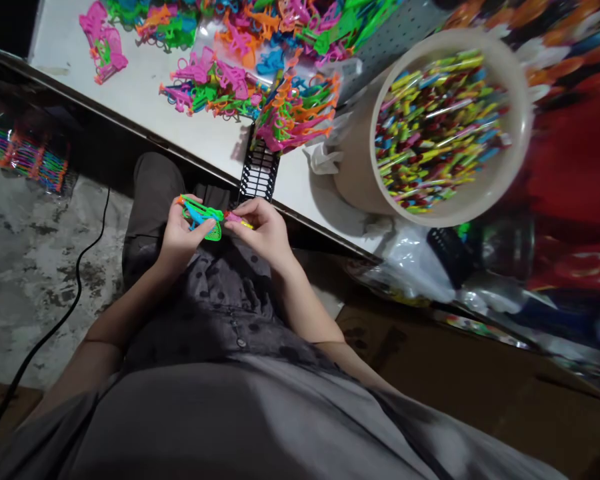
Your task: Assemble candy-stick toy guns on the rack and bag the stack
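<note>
Above my lap, my left hand [180, 230] is closed around a small plastic toy gun [213, 233] in bright green and blue, with an orange tip. Close against its right end, my right hand [263, 230] pinches a short thin stick [234, 218] coloured pink-red and yellow. Whether the stick touches the toy gun or enters it, I cannot tell. Just beyond my hands, a black plastic basket [259, 175] juts over the table edge. Its far end holds a stack of similar toys [297, 117] in orange, pink and green.
Heaps of coloured plastic toys [240, 33] lie on the white table [145, 103]. A large beige bucket [353, 160] full of thin coloured sticks [440, 133] stands at the right. Clear plastic bags [415, 267] hang by the edge. A black cable [77, 287] crosses the floor at left.
</note>
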The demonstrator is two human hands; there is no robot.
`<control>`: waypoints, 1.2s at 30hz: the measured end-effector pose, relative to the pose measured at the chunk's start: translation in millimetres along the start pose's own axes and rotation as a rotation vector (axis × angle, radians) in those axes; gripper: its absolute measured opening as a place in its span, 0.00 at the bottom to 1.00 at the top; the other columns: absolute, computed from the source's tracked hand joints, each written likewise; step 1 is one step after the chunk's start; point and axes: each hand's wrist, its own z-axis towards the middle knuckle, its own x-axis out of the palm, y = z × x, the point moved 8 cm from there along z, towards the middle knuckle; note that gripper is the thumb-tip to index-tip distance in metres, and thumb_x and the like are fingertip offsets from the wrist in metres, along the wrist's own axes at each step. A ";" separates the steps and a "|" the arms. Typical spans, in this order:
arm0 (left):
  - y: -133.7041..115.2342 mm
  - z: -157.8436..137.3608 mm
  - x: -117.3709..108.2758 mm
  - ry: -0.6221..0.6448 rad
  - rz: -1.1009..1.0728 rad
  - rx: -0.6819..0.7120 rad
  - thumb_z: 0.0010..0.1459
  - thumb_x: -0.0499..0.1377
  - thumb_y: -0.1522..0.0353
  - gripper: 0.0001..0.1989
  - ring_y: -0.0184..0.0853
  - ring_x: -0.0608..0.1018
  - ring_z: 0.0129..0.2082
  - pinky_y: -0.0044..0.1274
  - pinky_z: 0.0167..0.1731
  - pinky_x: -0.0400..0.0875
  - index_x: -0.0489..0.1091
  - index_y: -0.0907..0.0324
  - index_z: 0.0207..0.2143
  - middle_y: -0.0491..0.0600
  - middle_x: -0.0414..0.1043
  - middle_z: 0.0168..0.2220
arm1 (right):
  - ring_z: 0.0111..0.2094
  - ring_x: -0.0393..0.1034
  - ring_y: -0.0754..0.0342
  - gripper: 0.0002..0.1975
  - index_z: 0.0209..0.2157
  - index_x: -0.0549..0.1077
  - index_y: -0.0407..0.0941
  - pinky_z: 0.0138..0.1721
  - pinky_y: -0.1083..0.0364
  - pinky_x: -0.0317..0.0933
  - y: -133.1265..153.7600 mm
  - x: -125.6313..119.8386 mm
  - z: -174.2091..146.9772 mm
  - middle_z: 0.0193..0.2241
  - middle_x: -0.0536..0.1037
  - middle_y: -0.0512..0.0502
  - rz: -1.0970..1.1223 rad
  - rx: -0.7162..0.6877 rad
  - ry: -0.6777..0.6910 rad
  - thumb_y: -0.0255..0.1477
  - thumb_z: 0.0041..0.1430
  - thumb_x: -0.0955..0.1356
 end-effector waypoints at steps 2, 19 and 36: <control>1.7 0.5 -0.5 -0.008 0.016 -0.005 0.42 0.67 0.70 0.22 0.34 0.73 0.41 0.23 0.40 0.69 0.61 0.56 0.39 0.46 0.64 0.36 | 0.29 0.67 0.55 0.15 0.30 0.66 0.47 0.29 0.55 0.62 1.0 1.2 -0.1 0.29 0.71 0.49 -0.045 -0.023 0.016 0.42 0.49 0.70; 6.8 28.7 13.9 0.046 0.095 -0.060 0.39 0.68 0.68 0.24 0.25 0.72 0.28 0.16 0.27 0.68 0.61 0.54 0.38 0.42 0.65 0.31 | 0.46 0.66 0.48 0.18 0.45 0.68 0.42 0.49 0.49 0.59 -47.2 -122.6 41.3 0.44 0.73 0.38 -0.522 0.087 -0.366 0.35 0.63 0.55; 23.8 33.8 -31.7 -0.130 0.121 -0.154 0.37 0.70 0.66 0.27 0.23 0.72 0.28 0.14 0.27 0.68 0.61 0.55 0.39 0.40 0.67 0.32 | 0.41 0.66 0.46 0.09 0.35 0.70 0.49 0.45 0.46 0.61 19.8 -159.1 -18.8 0.36 0.72 0.44 -0.443 -0.183 -0.633 0.34 0.50 0.68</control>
